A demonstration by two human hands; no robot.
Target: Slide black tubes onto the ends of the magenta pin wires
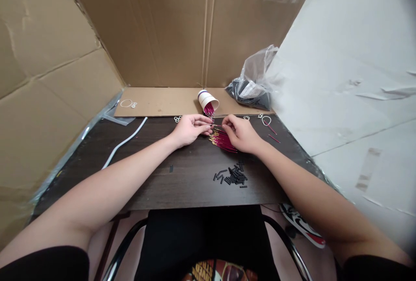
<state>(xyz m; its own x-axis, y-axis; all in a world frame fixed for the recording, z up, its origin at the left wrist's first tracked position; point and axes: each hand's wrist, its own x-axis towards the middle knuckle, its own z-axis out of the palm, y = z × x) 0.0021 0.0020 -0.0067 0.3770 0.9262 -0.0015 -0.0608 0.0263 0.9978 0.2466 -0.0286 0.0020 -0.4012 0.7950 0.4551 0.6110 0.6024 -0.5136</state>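
My left hand (192, 128) and my right hand (241, 134) rest on a dark wooden table (156, 177), fingertips close together. Both pinch a thin magenta wire with a gold tip between them. Under my right hand lies a fanned pile of magenta wires (222, 140). Just behind the hands a white paper cup (208, 100) lies tipped over, more magenta wires spilling from its mouth. A heap of short black tube pieces (234, 176) sits nearer to me, below my right hand.
A cardboard sheet (162, 101) covers the table's far side, with small white rings (129, 104) on it. A clear plastic bag of black material (253, 84) stands at the back right. A white cable (125, 141) runs on the left. Cardboard walls enclose the table.
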